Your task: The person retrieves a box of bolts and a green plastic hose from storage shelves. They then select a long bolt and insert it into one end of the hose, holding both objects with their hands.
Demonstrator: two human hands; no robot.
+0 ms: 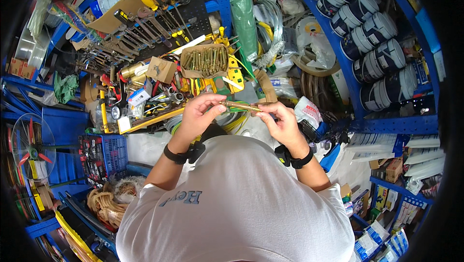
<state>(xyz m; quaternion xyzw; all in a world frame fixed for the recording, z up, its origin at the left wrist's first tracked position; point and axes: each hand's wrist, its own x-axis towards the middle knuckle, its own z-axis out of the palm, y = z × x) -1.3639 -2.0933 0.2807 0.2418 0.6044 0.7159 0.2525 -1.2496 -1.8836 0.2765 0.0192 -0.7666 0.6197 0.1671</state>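
A yellowish metal expansion anchor bolt (pixel 241 105) lies roughly level between my two hands, in front of my chest. The thumb and fingers of my left hand (pixel 202 113) pinch its left end, where a nut and washer seem to sit. At the other end, my right hand (pixel 282 120) grips the bolt between thumb and fingers. Beyond my hands, an open cardboard box (pixel 194 74) full of similar bolts (pixel 205 60) rests on the cluttered bench. Both wrists carry dark bands.
Loose tools crowd the bench (pixel 159 120), below a rack of hanging wrenches (pixel 145 29). Paint buckets (pixel 382 59) fill the blue shelf at right. A fan (pixel 33 146) and a blue crate (pixel 115 153) stand at left. Wire coils (pixel 270 20) lie ahead.
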